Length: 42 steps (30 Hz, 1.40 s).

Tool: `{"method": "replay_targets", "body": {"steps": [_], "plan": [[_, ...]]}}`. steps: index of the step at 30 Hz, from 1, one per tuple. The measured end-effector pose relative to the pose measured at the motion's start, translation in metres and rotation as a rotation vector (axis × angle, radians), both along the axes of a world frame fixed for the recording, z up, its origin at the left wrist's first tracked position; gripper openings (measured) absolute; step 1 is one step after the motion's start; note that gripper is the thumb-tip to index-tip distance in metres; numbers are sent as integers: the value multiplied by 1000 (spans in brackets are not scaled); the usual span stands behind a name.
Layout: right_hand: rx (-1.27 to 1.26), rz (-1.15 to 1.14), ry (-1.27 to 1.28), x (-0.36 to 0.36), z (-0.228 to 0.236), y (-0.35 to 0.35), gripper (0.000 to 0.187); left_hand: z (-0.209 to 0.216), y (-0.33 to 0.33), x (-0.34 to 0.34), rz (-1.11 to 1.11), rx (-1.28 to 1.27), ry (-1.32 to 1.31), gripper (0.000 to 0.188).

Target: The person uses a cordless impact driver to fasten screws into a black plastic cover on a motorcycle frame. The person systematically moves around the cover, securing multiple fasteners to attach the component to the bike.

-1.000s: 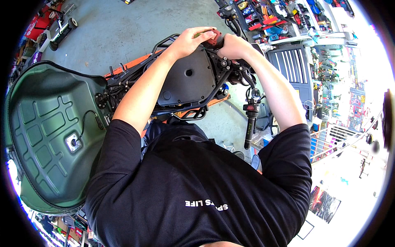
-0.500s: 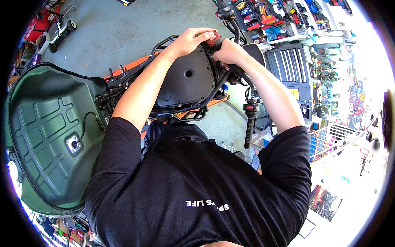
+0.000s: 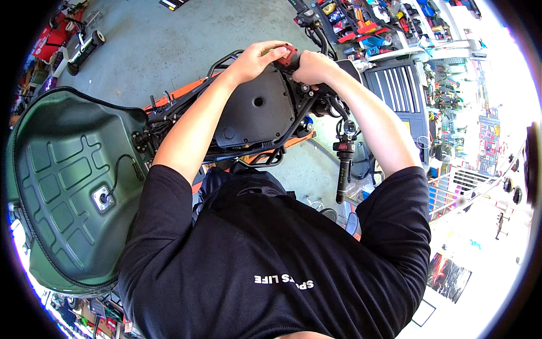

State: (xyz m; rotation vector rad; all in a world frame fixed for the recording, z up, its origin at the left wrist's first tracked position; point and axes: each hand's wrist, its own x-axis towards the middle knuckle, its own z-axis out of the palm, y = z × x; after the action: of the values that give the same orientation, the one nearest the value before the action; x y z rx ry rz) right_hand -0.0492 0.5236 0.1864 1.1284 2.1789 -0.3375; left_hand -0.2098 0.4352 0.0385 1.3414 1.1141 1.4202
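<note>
Grey-blue floor [image 3: 147,45] spreads across a workshop from 10 to 12 o'clock, with a small two-wheeled cart [image 3: 84,53] far off at 10. At 1 o'clock a shelf [image 3: 395,52] carries bins [image 3: 367,28] crowded with red, blue, yellow and black bits, too small to tell apart. Towards 2 stands a cabinet [image 3: 392,90] with a slatted front; its contents are hidden. Out at 3 sits a white wire rack [image 3: 451,195] near the bright wall.

Just above the centre lies the bike, its black cover [image 3: 248,116] pierced by one round hole, with orange rails [image 3: 183,90] showing beyond at 11. One handlebar grip [image 3: 341,181] points down towards 4 o'clock. At 9 o'clock, a green shell [image 3: 48,127] gapes like a deep bowl; inside it are a square metal plate [image 3: 99,195] and a black cable [image 3: 116,178] that curves up from it.

At 12 o'clock, over the cover's far right corner, is the red tool [image 3: 289,55]. The left hand [image 3: 253,60] grasps it, thumb on the near side, fingers stretched over the far side. The right hand [image 3: 313,66] is just beside it at the tool's 3 o'clock, fingers curled; what they grasp, if anything, I cannot tell.
</note>
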Motion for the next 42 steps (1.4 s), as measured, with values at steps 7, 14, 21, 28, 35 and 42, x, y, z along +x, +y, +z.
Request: {"method": "replay_targets", "body": {"steps": [7, 14, 21, 28, 35, 42], "plan": [[58, 58, 41, 3, -7, -3, 44, -4, -5, 0, -2, 14, 16, 53], [35, 32, 26, 3, -7, -2, 42, -6, -5, 4, -10, -2, -9, 53], [15, 12, 32, 4, -14, 3, 40, -13, -3, 4, 8, -11, -20, 53], [-6, 1, 10, 2, -13, 3, 41, -25, -1, 6, 18, 1, -43, 54], [54, 58, 21, 2, -16, 4, 41, -24, -3, 9, 35, -8, -80, 64], [33, 60, -2, -1, -15, 5, 40, -20, -7, 8, 23, -24, -84, 58]]}}
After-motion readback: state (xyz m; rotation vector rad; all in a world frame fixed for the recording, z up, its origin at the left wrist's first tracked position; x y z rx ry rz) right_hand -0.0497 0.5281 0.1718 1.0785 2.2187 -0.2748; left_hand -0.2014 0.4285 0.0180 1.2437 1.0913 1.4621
